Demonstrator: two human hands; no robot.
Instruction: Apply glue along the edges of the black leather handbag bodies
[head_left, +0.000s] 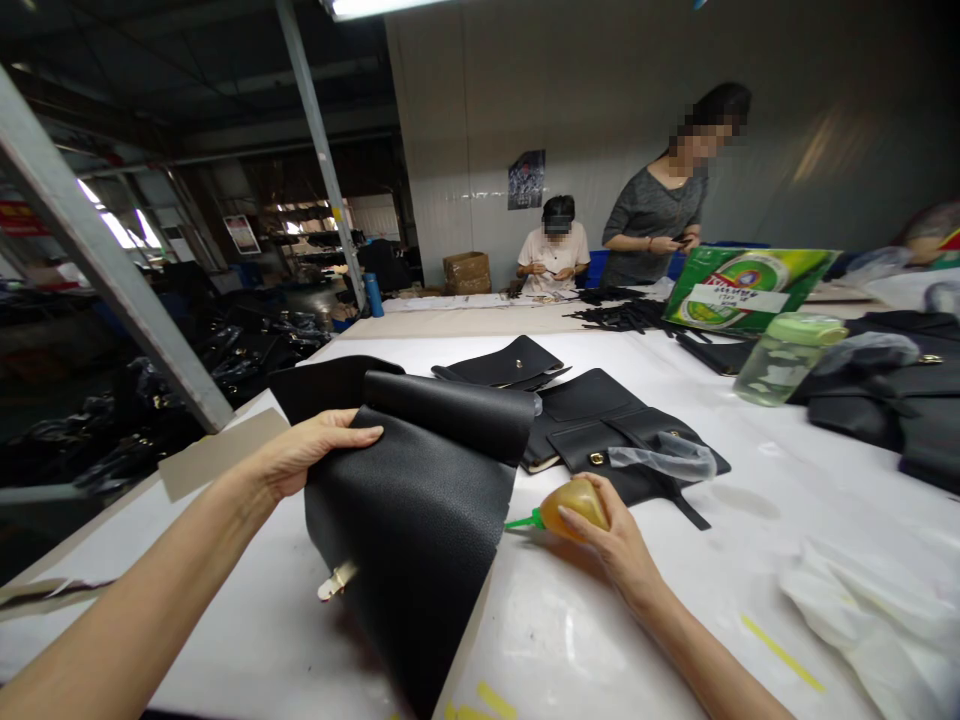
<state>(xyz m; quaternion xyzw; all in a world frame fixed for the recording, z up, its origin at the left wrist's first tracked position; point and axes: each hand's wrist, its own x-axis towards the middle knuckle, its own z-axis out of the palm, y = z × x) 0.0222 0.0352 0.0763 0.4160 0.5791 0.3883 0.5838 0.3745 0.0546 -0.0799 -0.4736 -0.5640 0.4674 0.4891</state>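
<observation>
My left hand [311,450] grips the upper left edge of a large black leather piece [412,520], thumb on top, and lifts it off the white table [600,620]. The piece curls over at the top and carries a small metal clasp [337,581] near its lower left. My right hand [611,540] is closed on a small amber glue bottle [574,503] with a green nozzle [523,521]. The nozzle points left at the leather's right edge.
More black leather pieces [600,425] lie behind, one with a clear plastic strip. A pale green bottle [784,358] and a green printed box [742,288] stand at the right. Clear plastic bags [877,610] lie at the front right. Two people work at the far end.
</observation>
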